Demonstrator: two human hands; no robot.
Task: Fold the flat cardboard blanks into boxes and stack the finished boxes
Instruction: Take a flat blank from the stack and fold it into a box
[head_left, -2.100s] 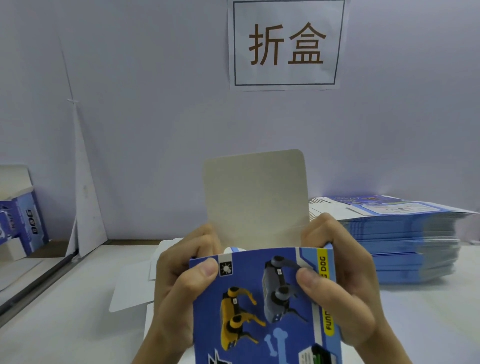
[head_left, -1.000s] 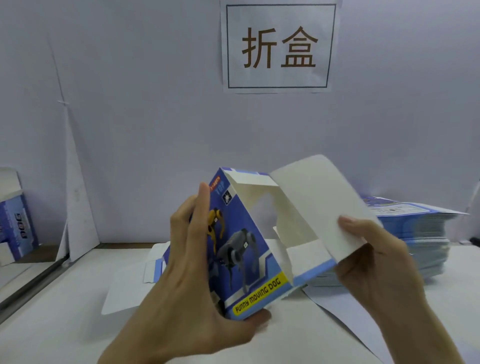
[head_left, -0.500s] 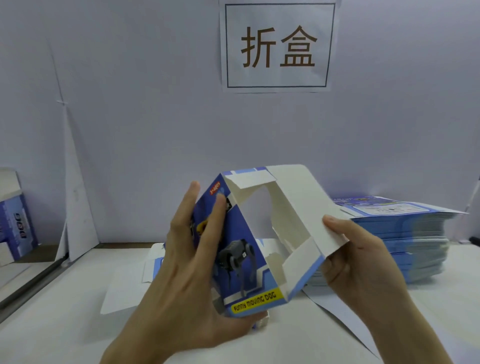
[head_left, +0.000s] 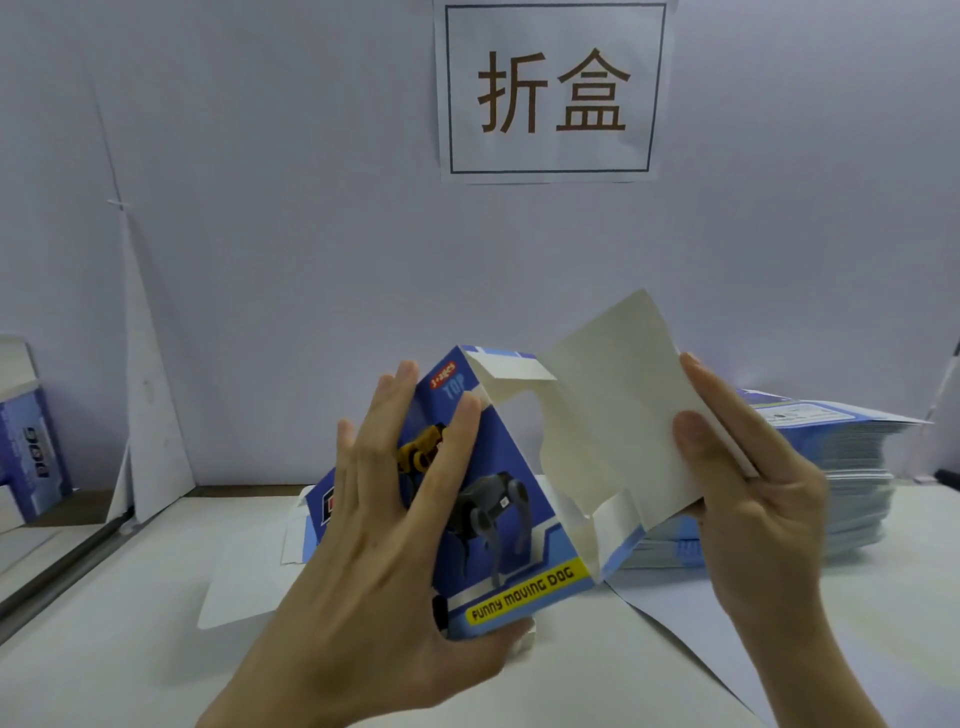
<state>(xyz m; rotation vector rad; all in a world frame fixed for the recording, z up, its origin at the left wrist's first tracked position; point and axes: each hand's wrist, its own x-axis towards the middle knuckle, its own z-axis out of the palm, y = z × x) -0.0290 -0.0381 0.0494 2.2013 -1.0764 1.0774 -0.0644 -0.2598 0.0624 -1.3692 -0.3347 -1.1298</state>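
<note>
Pale grey wall (head_left: 260, 234) fills the back; white counter (head_left: 130, 649) runs below it; paper sign (head_left: 553, 91) with two brown characters in a black frame is stuck to the wall, top centre.

Stack of flat blanks (head_left: 841, 467), blue print, sits on the counter at far right, behind the right hand.

Box (head_left: 498, 519), blue, robot dogs printed on the front, is held up off the counter at centre, tilted, open end facing the camera and right; white inside visible.

Left hand (head_left: 374, 571) grips the box: fingers spread flat across the printed front, thumb hooked under the bottom corner.

Right hand (head_left: 753, 509) pinches the lid flap (head_left: 618, 405): thumb on the white inner face, fingers behind; flap stands open, angled up and right.

Loose blank (head_left: 239, 592) lies flat on the counter behind the box, mostly hidden by it.

Finished box (head_left: 31, 457) stands at the far left edge, partly out of frame.

Upper dust flap (head_left: 511, 369) is bent inward; lower dust flap (head_left: 615, 525) sticks out near the bottom right corner.

Yellow strip (head_left: 522, 592) along the lower front edge reads FUNNY MOVING DOG.
</note>
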